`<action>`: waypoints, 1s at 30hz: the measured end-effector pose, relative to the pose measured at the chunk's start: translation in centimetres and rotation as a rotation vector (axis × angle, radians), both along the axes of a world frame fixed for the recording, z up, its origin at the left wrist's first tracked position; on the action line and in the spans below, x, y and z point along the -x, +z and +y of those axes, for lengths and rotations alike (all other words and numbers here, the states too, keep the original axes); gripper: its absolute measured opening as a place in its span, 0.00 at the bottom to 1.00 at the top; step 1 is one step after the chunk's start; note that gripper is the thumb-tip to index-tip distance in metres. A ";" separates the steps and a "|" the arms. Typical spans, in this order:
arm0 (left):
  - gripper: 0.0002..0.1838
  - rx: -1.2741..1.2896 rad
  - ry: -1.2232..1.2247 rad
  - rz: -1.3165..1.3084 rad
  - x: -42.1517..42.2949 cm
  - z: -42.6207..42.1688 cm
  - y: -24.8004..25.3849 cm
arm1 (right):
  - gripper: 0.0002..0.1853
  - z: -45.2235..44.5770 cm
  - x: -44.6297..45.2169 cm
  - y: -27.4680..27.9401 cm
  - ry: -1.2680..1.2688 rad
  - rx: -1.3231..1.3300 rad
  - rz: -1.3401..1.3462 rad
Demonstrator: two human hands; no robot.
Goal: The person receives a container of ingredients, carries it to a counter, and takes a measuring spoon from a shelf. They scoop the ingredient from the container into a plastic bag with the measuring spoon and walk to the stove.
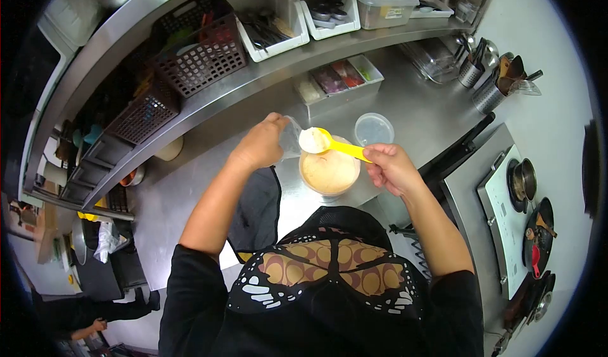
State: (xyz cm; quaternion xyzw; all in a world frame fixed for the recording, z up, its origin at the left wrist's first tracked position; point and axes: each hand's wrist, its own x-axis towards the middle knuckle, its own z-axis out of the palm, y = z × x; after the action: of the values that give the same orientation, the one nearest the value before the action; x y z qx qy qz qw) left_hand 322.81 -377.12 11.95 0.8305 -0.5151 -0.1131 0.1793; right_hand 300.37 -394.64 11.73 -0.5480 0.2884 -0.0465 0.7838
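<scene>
My right hand [394, 169] is closed round the handle of a yellow measuring spoon [345, 148]. Pale powder [313, 140] heaps in the spoon's bowl, above the far rim of a round tub [329, 172] filled with cream-coloured powder. Just left of the spoon, my left hand [261, 143] pinches a clear plastic bag [290, 138], its mouth close to the spoon's bowl. Whether the spoon touches the bag I cannot tell. A clear round lid [373, 129] lies on the steel counter to the right of the tub.
Behind the tub stands a divided container [342, 81] with chopped ingredients. A dark cloth [256, 208] lies left of it. Overhead, a steel shelf [278, 59] carries baskets and bins. Utensil holders [487, 95] and a stove [513, 211] are at right. Another person [95, 316] is at lower left.
</scene>
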 end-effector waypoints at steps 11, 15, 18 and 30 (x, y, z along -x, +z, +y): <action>0.32 0.208 0.093 0.120 1.4 2.0 -1.2 | 0.09 5.2 -9.4 -0.2 0.266 0.586 0.061; 0.33 0.336 0.195 0.144 2.1 4.2 -2.3 | 0.06 7.2 -11.1 -2.5 0.473 1.703 -0.264; 0.34 0.372 0.317 0.143 2.6 5.9 -4.1 | 0.05 8.6 -11.4 -3.2 0.684 1.963 -0.353; 0.34 0.383 0.453 0.187 2.3 7.7 -9.1 | 0.05 8.5 -11.0 -3.1 0.752 2.019 -0.426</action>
State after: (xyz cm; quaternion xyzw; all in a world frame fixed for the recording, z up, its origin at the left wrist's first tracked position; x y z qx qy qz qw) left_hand 320.55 -369.46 2.89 0.8613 -0.3101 -0.0470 0.3998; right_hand 311.36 -386.12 8.60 -0.9709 -0.2091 -0.1130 -0.0278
